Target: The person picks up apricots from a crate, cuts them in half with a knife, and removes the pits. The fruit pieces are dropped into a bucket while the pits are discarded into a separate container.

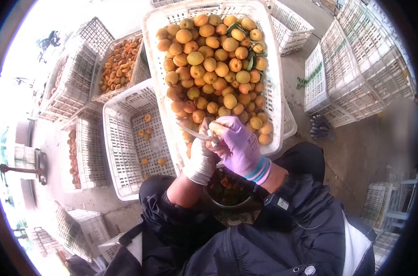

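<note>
Both of my hands meet over the near end of a white crate (275, 83) heaped with orange-yellow apricots (209, 64). My right hand (238, 145), in a purple glove with a blue cuff, is closed round the handle of a small knife (196, 133), whose blade points left. Close beside it, my left hand (203, 158), in a white glove, has its fingers pressed together; what they hold, if anything, is hidden. Below the hands a round metal bowl (228, 204) with dark contents sits between my legs.
To the left stands a white crate (119, 152) with a few apricot pieces. Behind it is a crate of halved apricots (121, 64). Stacked crates (356, 64) rise at the right, with a dark glove (320, 126) on the floor beside them.
</note>
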Available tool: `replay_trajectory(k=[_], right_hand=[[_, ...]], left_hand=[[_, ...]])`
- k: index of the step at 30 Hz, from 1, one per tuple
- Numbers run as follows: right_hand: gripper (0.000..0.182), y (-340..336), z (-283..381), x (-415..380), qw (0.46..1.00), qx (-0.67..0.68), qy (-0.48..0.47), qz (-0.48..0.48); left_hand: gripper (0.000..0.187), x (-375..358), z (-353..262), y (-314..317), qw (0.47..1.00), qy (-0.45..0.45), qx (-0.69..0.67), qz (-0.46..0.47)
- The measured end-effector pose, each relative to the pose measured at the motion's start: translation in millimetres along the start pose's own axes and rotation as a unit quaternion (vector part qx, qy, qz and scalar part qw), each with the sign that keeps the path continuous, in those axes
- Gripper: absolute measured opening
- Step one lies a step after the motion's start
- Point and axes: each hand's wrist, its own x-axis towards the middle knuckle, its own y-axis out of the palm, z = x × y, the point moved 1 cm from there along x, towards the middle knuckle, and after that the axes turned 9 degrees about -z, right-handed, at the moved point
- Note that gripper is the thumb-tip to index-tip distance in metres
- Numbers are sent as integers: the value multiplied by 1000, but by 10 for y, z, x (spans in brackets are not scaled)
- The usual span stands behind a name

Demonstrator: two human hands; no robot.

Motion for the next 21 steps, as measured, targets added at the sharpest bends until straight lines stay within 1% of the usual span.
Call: replay_trajectory(k=[1,2,3,4,5,6,7,8,9,10,11,14,15,16,17,18,19,20,21], right_hand=[[30,25,-56,12,1000,17,-12,-7],[30,35,-65,31,997,74,24,-27],[31,62,-110,6,964,193,178,-33],[33,70,-150,-16,895,303,326,-36],[37,-17,-209,-9,828,382,410,-15],[40,-60,-221,11,740,449,500,-15],[40,-102,-203,34,711,477,515,-19],[41,-144,-173,68,681,505,530,-23],[41,-160,-182,76,682,504,530,-21],[40,-171,-190,79,673,514,533,-5],[40,-176,-196,83,663,524,535,10],[40,-173,-262,74,675,520,522,19],[40,-193,-268,70,675,513,530,20],[40,-197,-273,61,676,513,528,20],[39,-193,-292,48,723,465,510,29],[39,-181,-318,32,766,414,491,38],[40,-155,-338,50,825,372,422,56],[46,-135,-302,38,864,352,359,34],[49,-135,-292,21,869,343,352,58]], left_hand=[[44,-54,56,219,979,68,126,-145],[45,-121,129,497,917,134,247,-284],[49,-162,197,1009,900,90,253,-344],[49,-144,135,916,900,93,251,-343],[50,-117,48,735,915,86,237,-315],[52,-88,8,759,929,78,223,-286],[52,-104,18,862,947,86,228,-211],[52,-81,20,823,948,88,226,-209],[53,-59,9,782,914,171,293,-225],[53,-52,-3,752,867,250,358,-239],[53,-57,-18,722,867,251,358,-239],[48,-98,-71,732,902,131,299,-283],[48,-132,-52,826,902,131,300,-281],[46,-186,-24,990,866,139,399,-267],[45,-210,-19,1083,821,146,493,-249],[45,-220,-57,1081,821,146,494,-248],[45,-234,-97,1069,830,86,499,-232],[45,-229,-108,1063,837,27,503,-215],[50,-230,-88,1093,810,27,535,-239]])
